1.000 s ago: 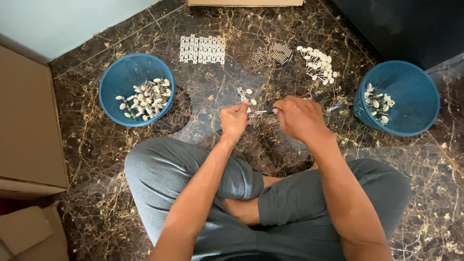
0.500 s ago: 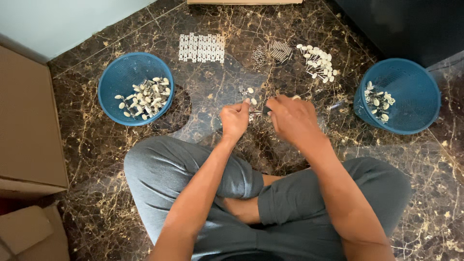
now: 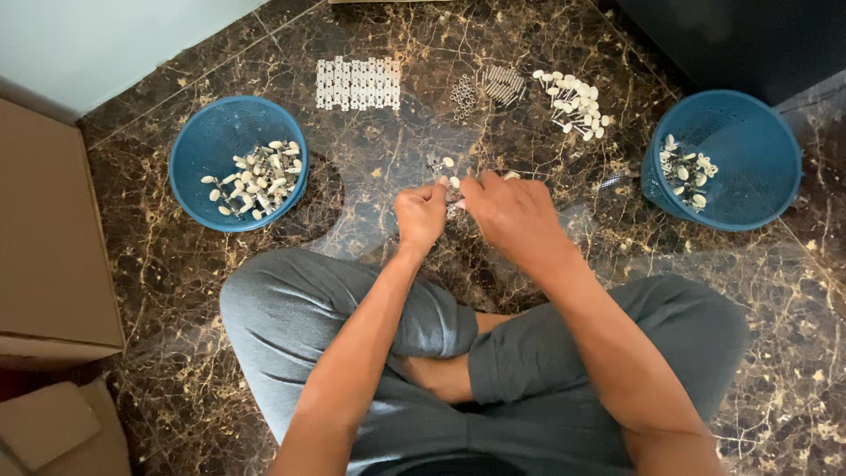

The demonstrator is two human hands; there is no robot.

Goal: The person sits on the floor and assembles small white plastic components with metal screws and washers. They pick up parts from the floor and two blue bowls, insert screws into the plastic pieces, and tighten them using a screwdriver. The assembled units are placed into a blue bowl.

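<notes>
Two blue baskets (image 3: 238, 159) flank the grip, one on each side. The left hand (image 3: 421, 214) and right hand (image 3: 511, 211) meet fingertip to fingertip, pinching one small metal part (image 3: 453, 208) between them, wrists bent down.

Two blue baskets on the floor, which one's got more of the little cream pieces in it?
The blue basket on the person's left, by the cardboard box. Cream pieces cover much of its bottom, while the blue basket on the right holds only a small cluster against its near wall.

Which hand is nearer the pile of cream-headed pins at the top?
Right. The right hand lies just below-left of the pile of cream-headed pins; the left hand is farther left.
</notes>
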